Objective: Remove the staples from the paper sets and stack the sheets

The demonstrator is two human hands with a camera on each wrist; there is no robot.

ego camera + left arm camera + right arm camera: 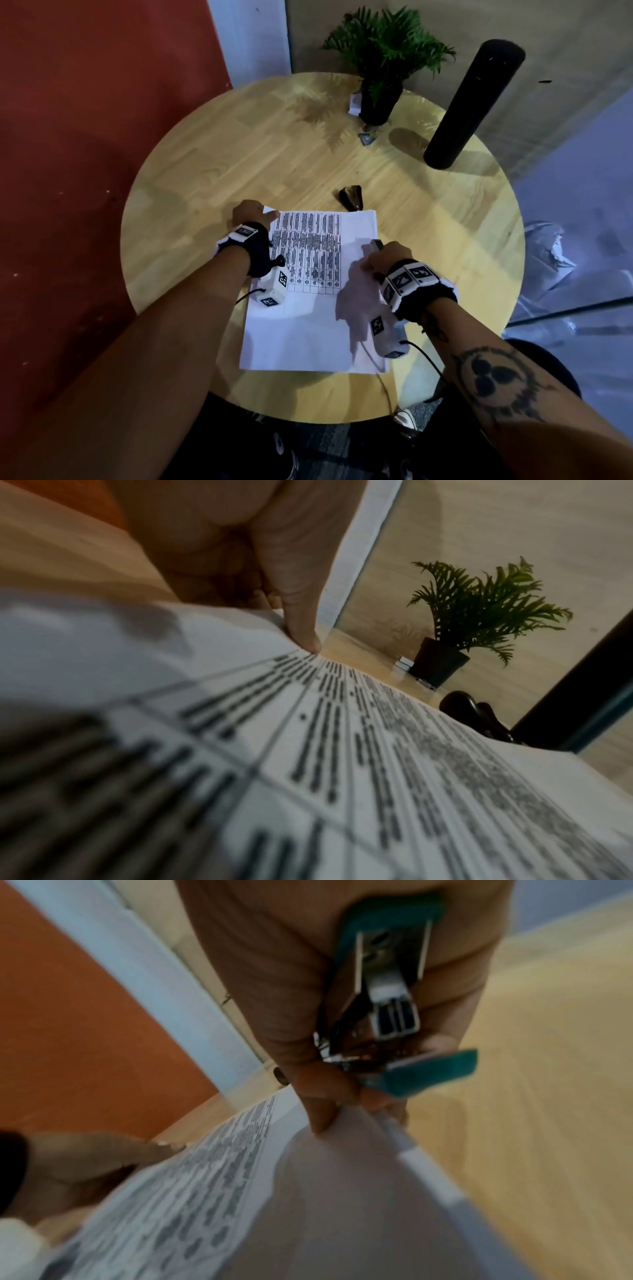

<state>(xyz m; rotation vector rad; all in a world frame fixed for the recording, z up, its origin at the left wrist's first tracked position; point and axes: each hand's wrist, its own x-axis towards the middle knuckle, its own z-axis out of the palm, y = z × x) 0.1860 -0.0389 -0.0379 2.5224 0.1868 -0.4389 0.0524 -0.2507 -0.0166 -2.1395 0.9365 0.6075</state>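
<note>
A stapled paper set [308, 325] with a printed table lies on the round wooden table [205, 164] in front of me. My left hand [265, 216] is at its far left corner, with the thumb [301, 631] on top and the fingers curled under the edge. My right hand [371, 263] grips a teal stapler-type tool [387, 988] in the palm, its metal nose [376, 245] sticking out forward. The same hand's fingertips [322, 1121] pinch the sheet's right edge, which is lifted slightly.
A dark claw-shaped object [351, 198] lies just beyond the paper's far edge. Farther back stand a potted plant [380, 96], a small white box [354, 104] and a tall black cylinder [469, 106]. Small metal bits [366, 137] lie near the pot.
</note>
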